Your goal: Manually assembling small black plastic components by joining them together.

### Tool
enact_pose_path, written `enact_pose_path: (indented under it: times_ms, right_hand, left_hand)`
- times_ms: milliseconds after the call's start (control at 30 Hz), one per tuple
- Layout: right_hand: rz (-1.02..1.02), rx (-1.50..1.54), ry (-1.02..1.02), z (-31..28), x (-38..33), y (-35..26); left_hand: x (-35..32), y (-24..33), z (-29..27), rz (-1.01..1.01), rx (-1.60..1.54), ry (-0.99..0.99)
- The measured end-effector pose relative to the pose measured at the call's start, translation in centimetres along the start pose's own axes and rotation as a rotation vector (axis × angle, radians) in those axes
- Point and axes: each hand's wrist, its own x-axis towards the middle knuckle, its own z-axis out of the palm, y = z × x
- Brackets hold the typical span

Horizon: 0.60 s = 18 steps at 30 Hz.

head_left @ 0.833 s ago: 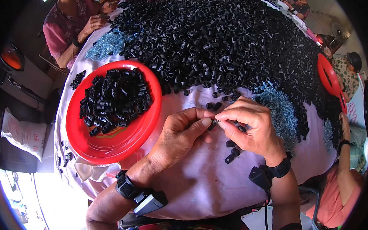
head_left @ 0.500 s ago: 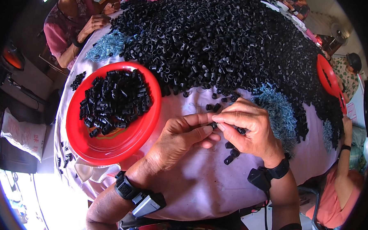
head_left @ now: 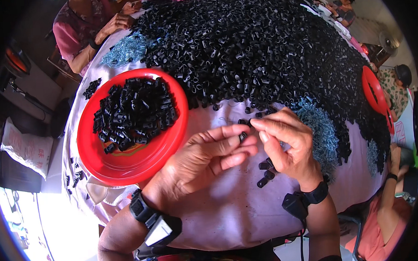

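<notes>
Between the thumb and fingers of my left hand (head_left: 196,156) is a small black plastic piece (head_left: 242,136), which looks like a cord lock. My right hand (head_left: 286,145) hovers just beside it, thumb and forefinger apart, with nothing visible between them. Under and behind the right hand, several loose black pieces (head_left: 266,173) lie on the pale pink cloth (head_left: 221,200). Left of my hands a red plastic basin (head_left: 86,152) holds a heap of similar black pieces (head_left: 133,113). A pile of small bluish coils, like springs (head_left: 319,137), sits just right of my right hand.
A great mound of black plastic parts (head_left: 243,49) covers the far table. Another bluish pile (head_left: 126,49) lies far left, near a co-worker's hand (head_left: 118,23). A second red basin (head_left: 374,90) stands at the right edge. Other people sit around the table.
My hands have come apart; before, their fingertips met over the small piece. The left fingers have spread and turned up, with the piece still at the thumb. The right thumb has parted from its forefinger.
</notes>
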Motion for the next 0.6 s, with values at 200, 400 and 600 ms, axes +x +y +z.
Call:
enact_pose_path:
  times_ms: [200, 400, 600]
  right_hand:
    - [-0.068, -0.336, -0.209, 1.6, 0.1, 1.0]
    - [-0.023, -0.331, -0.289, 1.1, -0.3, 1.2]
    - [0.013, -0.257, -0.231, 1.4, -0.5, 1.2]
  left_hand:
    - [-0.6, 0.5, -0.7, 0.128, 0.002, 0.007]
    - [-0.3, -1.0, -0.6, 0.129, 0.276, 0.113]
    - [0.1, -1.5, -0.9, 0.124, 0.367, 0.086]
